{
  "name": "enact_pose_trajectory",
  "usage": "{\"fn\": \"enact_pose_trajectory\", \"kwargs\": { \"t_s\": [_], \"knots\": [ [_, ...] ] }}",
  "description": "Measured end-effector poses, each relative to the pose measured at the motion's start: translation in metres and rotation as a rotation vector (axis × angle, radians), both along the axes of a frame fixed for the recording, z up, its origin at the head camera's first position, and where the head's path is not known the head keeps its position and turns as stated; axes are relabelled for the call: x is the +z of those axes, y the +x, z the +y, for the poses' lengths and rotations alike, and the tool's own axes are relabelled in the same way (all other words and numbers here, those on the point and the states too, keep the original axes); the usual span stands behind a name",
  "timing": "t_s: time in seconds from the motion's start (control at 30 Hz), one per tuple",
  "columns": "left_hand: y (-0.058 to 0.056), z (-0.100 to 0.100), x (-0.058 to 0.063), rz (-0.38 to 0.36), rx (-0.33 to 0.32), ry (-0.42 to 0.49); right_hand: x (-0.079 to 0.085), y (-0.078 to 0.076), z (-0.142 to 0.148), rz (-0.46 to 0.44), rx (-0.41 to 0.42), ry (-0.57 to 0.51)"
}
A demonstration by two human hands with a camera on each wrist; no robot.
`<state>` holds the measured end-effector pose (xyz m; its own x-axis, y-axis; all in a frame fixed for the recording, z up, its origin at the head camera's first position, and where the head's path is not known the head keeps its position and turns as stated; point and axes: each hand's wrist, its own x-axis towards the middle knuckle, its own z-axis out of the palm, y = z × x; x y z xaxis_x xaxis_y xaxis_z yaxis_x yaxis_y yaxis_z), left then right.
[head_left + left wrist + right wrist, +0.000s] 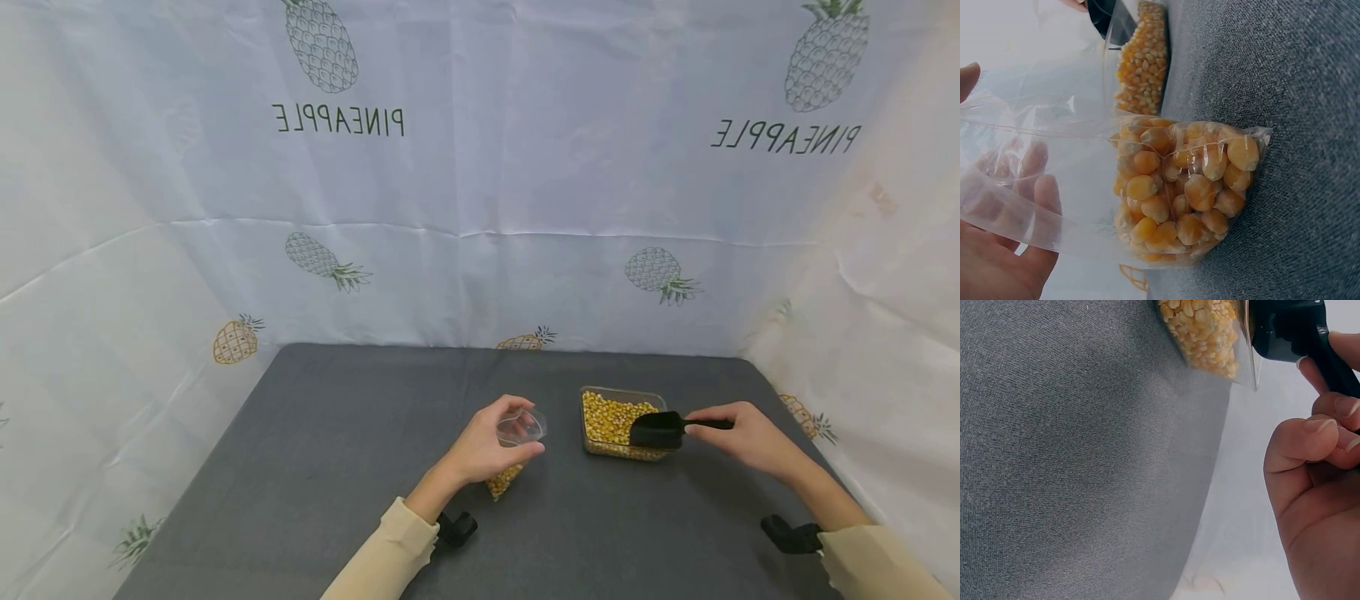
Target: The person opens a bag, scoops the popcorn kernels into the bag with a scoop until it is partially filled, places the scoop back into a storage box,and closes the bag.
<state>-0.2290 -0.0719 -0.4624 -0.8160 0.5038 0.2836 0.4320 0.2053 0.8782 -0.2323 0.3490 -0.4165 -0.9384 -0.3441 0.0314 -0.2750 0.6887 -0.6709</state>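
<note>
My left hand [483,442] curves its fingers and thumb round the top of a clear plastic bag [1085,150], whose mouth gapes wide. Corn kernels [1179,187] fill the bag's lower part, which stands upright on the grey tabletop. At the right, my right hand [757,437] grips the handle of a black scoop [657,431]. The scoop's head lies over the right side of a clear rectangular container [622,450] holding yellow corn kernels [611,417]. In the right wrist view, the scoop [1288,328] overlaps the container's rim, and what it carries is hidden.
The grey cloth-covered table [337,467] reaches back to a white curtain [480,167] printed with pineapples. Curtain also hangs along both sides. A black wrist mount [457,529] sits on the left wrist, another mount [791,535] on the right.
</note>
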Motion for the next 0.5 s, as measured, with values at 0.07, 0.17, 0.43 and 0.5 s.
{"fn": "enact_pose_trajectory", "kwargs": {
  "t_s": [0.07,0.17,0.43,0.5],
  "knots": [
    [-0.0001,0.0001,0.0003,-0.002,0.001,0.000,0.0003,-0.0006,0.0001,-0.005,0.007,0.001],
    [0.0000,0.0003,0.0006,-0.005,0.004,0.002,-0.0002,-0.0019,-0.0007,-0.011,0.016,0.006],
    [0.0007,0.0007,-0.0003,-0.006,0.011,0.001,-0.0067,-0.0032,-0.0064,0.027,0.065,0.021],
    [0.0008,0.0009,-0.0001,-0.006,0.015,-0.002,-0.0084,-0.0034,-0.0080,0.031,0.066,0.017]
  ]
}}
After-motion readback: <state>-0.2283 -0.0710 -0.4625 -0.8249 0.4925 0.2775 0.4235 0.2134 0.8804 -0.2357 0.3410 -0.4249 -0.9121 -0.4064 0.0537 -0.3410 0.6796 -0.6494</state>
